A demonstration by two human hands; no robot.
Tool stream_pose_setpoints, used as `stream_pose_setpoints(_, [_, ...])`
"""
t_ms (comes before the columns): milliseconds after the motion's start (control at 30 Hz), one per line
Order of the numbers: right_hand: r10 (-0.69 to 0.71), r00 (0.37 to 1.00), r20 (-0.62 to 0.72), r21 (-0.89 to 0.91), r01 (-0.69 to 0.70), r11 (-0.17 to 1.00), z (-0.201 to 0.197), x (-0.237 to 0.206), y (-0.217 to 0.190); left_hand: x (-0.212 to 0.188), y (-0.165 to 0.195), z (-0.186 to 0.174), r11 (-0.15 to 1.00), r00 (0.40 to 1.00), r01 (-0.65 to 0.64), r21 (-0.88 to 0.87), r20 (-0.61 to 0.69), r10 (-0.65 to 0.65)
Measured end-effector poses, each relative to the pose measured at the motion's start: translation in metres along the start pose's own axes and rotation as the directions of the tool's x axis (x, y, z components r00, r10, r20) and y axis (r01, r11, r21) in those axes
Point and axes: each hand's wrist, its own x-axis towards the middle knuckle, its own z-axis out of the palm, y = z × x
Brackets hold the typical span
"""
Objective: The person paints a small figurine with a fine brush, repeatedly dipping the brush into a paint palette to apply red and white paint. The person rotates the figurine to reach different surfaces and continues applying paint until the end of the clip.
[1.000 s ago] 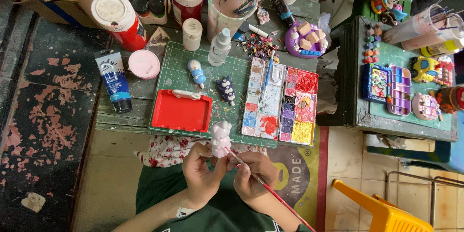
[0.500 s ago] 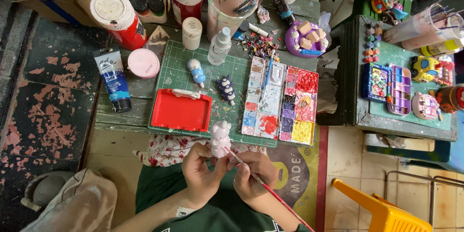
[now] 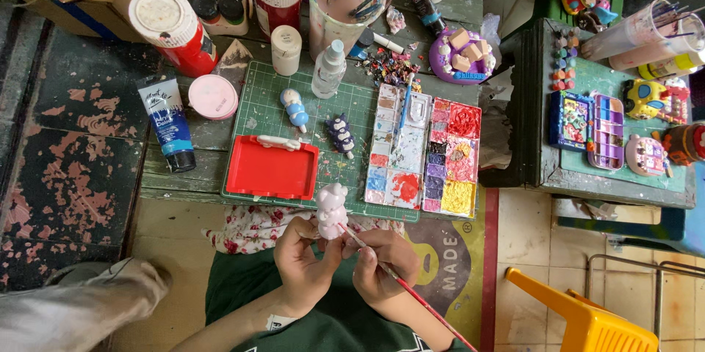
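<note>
Left hand (image 3: 302, 264) grips pink bear figurine (image 3: 331, 210) upright by base, steadying it just below green cutting mat (image 3: 257, 113). Right hand (image 3: 382, 264) pinches red-handled paintbrush (image 3: 400, 284), tip touching figurine (paint palette (image 3: 424, 152) near).

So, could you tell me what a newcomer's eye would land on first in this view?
Probably the pale pink figurine near the bottom centre, gripped by the left hand while the right hand touches a thin red-handled brush to it. Next, the bright red tray on the green cutting mat, and beside it the paint palettes smeared with red, purple and yellow.
</note>
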Motion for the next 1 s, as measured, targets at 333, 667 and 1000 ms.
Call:
stream_pose_setpoints(333, [0.022, 1.0, 0.007, 0.016, -0.022, 1.0, -0.0014, -0.0015, 0.0, 0.0004, -0.0001, 0.0004, 1.0, 1.0, -0.006, 0.0, 0.003, 0.006])
stream_pose_setpoints(667, [0.033, 0.999, -0.005, 0.075, -0.033, 0.997, 0.0001, -0.0024, 0.0006, 0.0006, -0.0005, -0.0001, 1.0, 1.0, 0.001, 0.001, 0.011, -0.001])
stream_pose_setpoints(1000, [0.026, 0.999, 0.018, 0.077, -0.027, 0.997, -0.0001, 0.0011, -0.0006, 0.0013, -0.0007, -0.0002, 0.999, 0.999, 0.036, -0.028, 0.014, -0.035])
